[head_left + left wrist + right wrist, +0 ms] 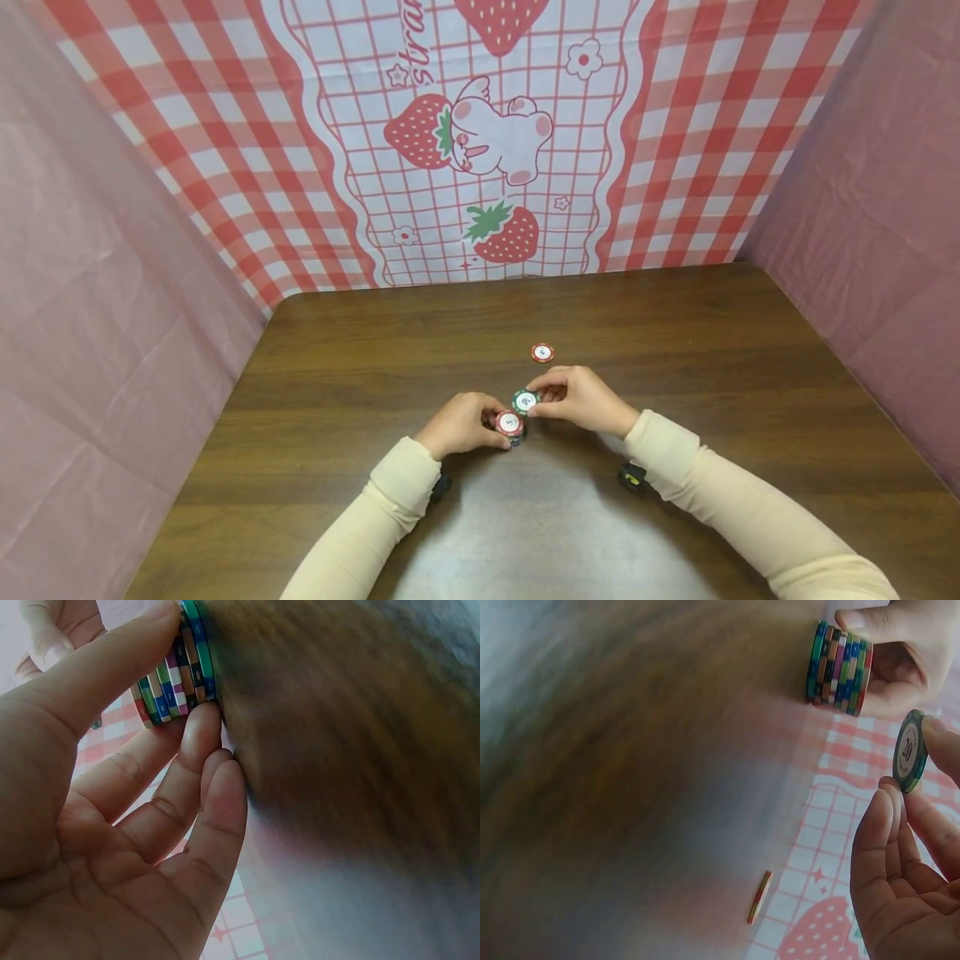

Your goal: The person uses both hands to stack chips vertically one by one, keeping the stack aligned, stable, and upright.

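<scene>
A stack of poker chips (pixel 838 669) in several colours stands on the table, topped by a red chip (pixel 509 423) with a white centre. My left hand (pixel 463 423) grips this stack between thumb and fingers; the left wrist view shows the chips' striped edges (pixel 171 686). Just beside the stack, my right hand (pixel 585 401) pinches a green poker chip (pixel 910 751) marked 20, held up off the table between thumb and fingertips. Another red chip (pixel 542 352) lies flat on the table beyond the right hand.
The brown wooden table (pixel 360 342) has a shiny glare near its front. Behind it hangs a red checked cloth (pixel 675 167) with strawberries. Pink curtains (pixel 97 333) close off both sides. A dark wrist device (pixel 632 477) sits under the right cuff.
</scene>
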{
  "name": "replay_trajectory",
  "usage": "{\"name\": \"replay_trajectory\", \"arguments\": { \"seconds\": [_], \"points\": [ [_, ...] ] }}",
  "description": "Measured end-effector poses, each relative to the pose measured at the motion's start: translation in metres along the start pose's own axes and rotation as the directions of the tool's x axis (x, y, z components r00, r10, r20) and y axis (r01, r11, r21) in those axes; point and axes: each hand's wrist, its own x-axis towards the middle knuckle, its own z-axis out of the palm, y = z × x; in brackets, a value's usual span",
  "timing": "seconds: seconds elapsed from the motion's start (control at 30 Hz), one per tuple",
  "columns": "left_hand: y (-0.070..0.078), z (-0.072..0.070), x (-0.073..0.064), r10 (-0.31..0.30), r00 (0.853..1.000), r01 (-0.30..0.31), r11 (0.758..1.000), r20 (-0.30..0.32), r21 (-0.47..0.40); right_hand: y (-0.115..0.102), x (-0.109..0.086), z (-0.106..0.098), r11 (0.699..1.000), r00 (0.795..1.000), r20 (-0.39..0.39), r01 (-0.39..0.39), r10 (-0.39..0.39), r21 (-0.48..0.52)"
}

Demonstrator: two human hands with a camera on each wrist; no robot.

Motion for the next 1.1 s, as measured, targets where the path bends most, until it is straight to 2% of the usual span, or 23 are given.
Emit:
{"name": "replay_trajectory", "arguments": {
  "seconds": [0.23, 0.5, 1.1],
  "points": [
    [0.000, -0.001, 0.000, 0.004, 1.000, -0.004, 1.000, 0.003, 0.027, -0.005, 0.004, 0.008, 1.000, 0.998, 0.054, 0.023, -0.023, 0.010],
    [0.001, -0.002, 0.000, -0.010, 1.000, 0.010, 1.000, 0.012, 0.011, -0.008, 0.009, 0.017, 0.997, 0.993, 0.082, 0.080, -0.079, -0.008],
    [0.002, -0.002, 0.000, -0.025, 1.000, 0.024, 0.999, 0.015, 0.036, -0.009, 0.012, 0.024, 0.997, 0.990, 0.119, 0.081, -0.078, -0.019]
  ]
}}
